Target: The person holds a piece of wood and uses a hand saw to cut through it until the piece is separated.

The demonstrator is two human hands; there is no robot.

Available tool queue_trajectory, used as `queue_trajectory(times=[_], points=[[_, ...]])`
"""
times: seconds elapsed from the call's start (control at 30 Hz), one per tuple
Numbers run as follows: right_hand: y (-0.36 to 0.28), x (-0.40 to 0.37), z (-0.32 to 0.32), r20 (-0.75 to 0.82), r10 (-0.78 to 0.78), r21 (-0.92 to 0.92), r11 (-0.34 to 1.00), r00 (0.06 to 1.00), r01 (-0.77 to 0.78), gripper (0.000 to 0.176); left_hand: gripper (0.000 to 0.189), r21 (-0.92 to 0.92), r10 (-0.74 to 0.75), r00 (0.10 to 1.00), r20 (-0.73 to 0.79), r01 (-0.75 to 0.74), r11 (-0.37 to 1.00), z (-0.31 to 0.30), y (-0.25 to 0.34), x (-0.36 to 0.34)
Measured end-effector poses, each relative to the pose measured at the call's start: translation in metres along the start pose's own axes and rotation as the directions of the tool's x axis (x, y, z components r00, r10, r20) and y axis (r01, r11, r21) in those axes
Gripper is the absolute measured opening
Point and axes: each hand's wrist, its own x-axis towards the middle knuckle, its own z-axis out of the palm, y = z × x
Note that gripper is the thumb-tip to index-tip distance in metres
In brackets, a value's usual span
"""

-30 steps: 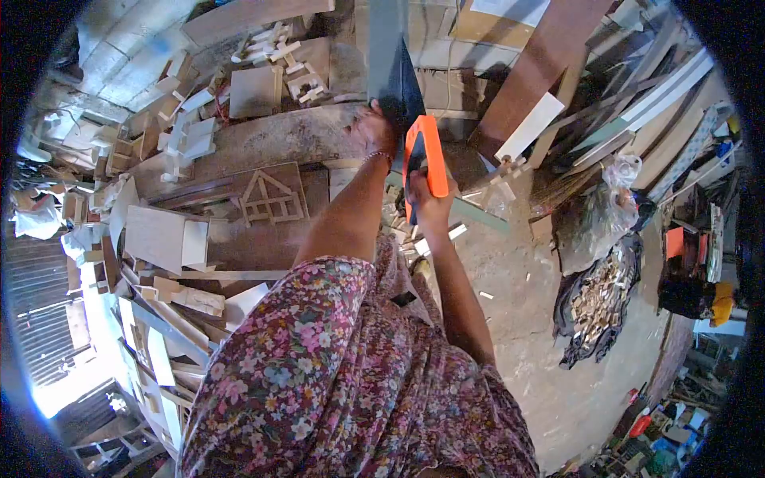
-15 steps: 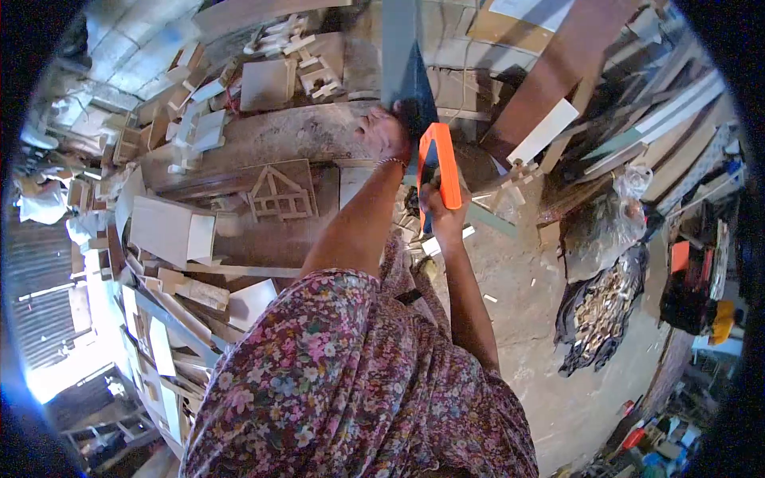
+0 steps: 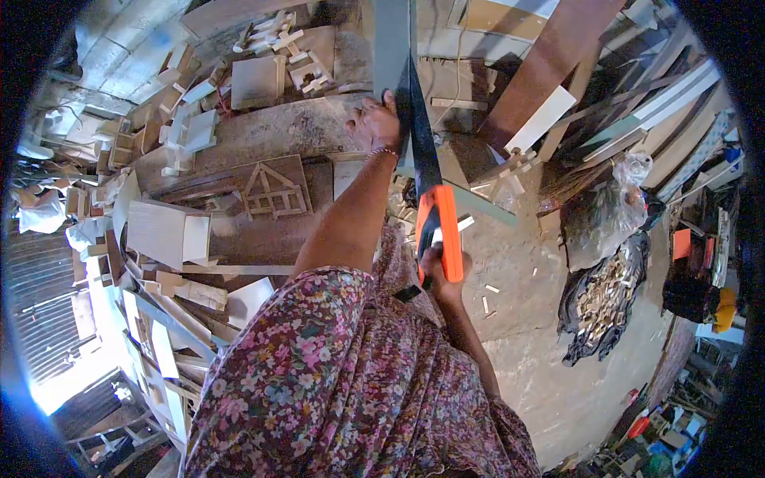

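My right hand [image 3: 445,275] is closed round the orange handle of a handsaw [image 3: 440,231]. The saw's dark blade [image 3: 425,151] points away from me, along the right side of a long grey-green board [image 3: 393,48]. My left hand [image 3: 376,123], with a bracelet at the wrist, presses on the board's left edge near the blade. Its fingers are spread and the thumb points forward. Where the teeth meet the board is hard to make out.
Left of my arm, a wooden house-shaped frame [image 3: 275,191] and a pale box [image 3: 163,231] lie among wood pieces. On the right stand a brown plank [image 3: 550,68] and several leaning boards. A dark sack of wood scraps [image 3: 610,307] lies on the floor [image 3: 526,382].
My right hand has drawn the saw back toward my body, baring more of the blade. The left hand stays on the board, its thumb now visibly raised. The view has shifted slightly.
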Motion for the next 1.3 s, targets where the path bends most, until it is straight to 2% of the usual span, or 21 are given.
queue_trajectory(times=[0.07,0.1,0.13,0.2,0.23,0.3,0.37,0.47,0.57,0.67,0.73,0.77,0.8,0.83,0.87,0.93,1.03,1.13,1.17,1.2,1.3], points=[[0.088,0.019,0.027,-0.126,0.036,0.289,0.957,0.991,0.002,0.023,0.051,0.005,0.03,0.999,0.014,-0.03,1.0,-0.001,-0.004,-0.006],[0.033,0.058,0.023,-0.031,0.253,0.495,0.844,0.967,-0.205,0.024,0.051,-0.001,0.065,0.998,0.01,-0.064,0.998,-0.003,-0.003,-0.003],[0.026,0.079,0.026,0.031,0.257,0.634,0.742,0.966,-0.217,0.018,0.051,-0.002,0.071,0.997,0.007,-0.071,0.997,0.01,-0.008,0.0],[0.024,0.087,0.028,-0.002,0.158,0.578,0.806,0.988,-0.128,0.016,0.051,-0.188,-0.066,0.994,-0.082,0.049,0.981,0.053,-0.014,0.011],[0.015,0.084,0.028,-0.011,0.076,0.511,0.857,0.997,-0.06,0.014,0.051,-0.195,-0.062,0.995,-0.074,0.047,0.98,0.038,-0.007,0.005],[0.0,0.076,0.029,0.001,0.193,0.576,0.802,0.981,-0.159,0.013,0.053,-0.018,-0.003,0.999,0.034,0.004,1.0,0.007,0.001,0.002],[-0.006,0.065,0.025,-0.045,0.071,0.434,0.9,0.996,-0.045,0.01,0.054,-0.043,-0.012,1.0,-0.006,0.012,0.999,0.008,0.002,0.005],[-0.028,0.034,0.01,-0.071,0.115,0.326,0.942,0.991,-0.086,0.008,0.054,-0.1,-0.058,0.981,0.183,0.077,0.992,-0.007,0.005,0.002],[-0.01,0.045,0.027,-0.086,0.004,0.17,0.985,0.996,0.011,0.008,0.053,-0.085,0.031,0.999,-0.025,-0.033,0.996,0.006,-0.002,-0.001],[0.001,0.083,0.038,-0.122,-0.126,0.01,0.992,0.984,0.128,0.009,0.051,-0.169,0.084,0.996,-0.002,-0.083,0.982,0.003,-0.007,-0.003],[-0.009,0.105,0.043,-0.047,0.156,0.475,0.873,0.987,-0.115,0.014,0.05,-0.145,0.056,0.998,0.0,-0.056,0.988,0.014,-0.01,0.004],[-0.01,0.103,0.041,-0.054,0.154,0.474,0.873,0.987,-0.11,0.014,0.05,-0.127,0.027,0.999,0.02,-0.024,0.992,0.024,-0.009,0.006],[-0.008,0.097,0.036,-0.077,0.107,0.409,0.91,0.991,-0.066,0.015,0.049,-0.103,0.028,0.989,-0.147,-0.044,0.994,0.03,-0.006,0.003],[-0.013,0.095,0.031,-0.095,0.045,0.342,0.94,0.994,-0.01,0.015,0.049,-0.115,0.03,0.988,-0.151,-0.048,0.992,0.026,-0.001,0.003],[-0.02,0.077,0.024,-0.018,0.172,0.366,0.918,0.985,-0.154,0.016,0.05,-0.102,0.027,0.991,-0.13,-0.041,0.994,0.022,-0.001,0.004],[-0.037,0.043,0.01,-0.094,0.174,0.326,0.936,0.98,-0.135,0.019,0.05,-0.08,0.024,0.995,-0.094,-0.032,0.996,0.014,-0.004,0.002],[-0.028,0.011,-0.006,0.008,0.225,0.291,0.932,0.974,-0.217,0.021,0.052,-0.078,-0.023,0.999,0.03,0.025,0.997,0.017,-0.004,0.004],[0.011,0.027,0.018,-0.139,0.054,0.192,0.981,0.989,-0.027,0.021,0.052,-0.112,-0.004,0.999,0.052,0.01,0.994,0.023,-0.008,0.003],[0.015,0.053,0.026,-0.222,-0.344,-0.128,0.938,0.912,0.322,0.018,0.052,-0.079,0.064,0.998,-0.004,-0.064,0.995,0.022,-0.009,-0.004],[0.014,0.081,0.037,-0.169,0.127,0.362,0.93,0.977,-0.059,0.015,0.051,-0.045,0.137,0.988,-0.066,-0.14,0.989,0.017,-0.008,-0.005],[0.011,0.101,0.043,-0.097,-0.028,0.37,0.927,0.995,0.062,0.01,0.051,-0.146,0.096,0.995,-0.017,-0.097,0.984,0.005,-0.004,-0.007]])
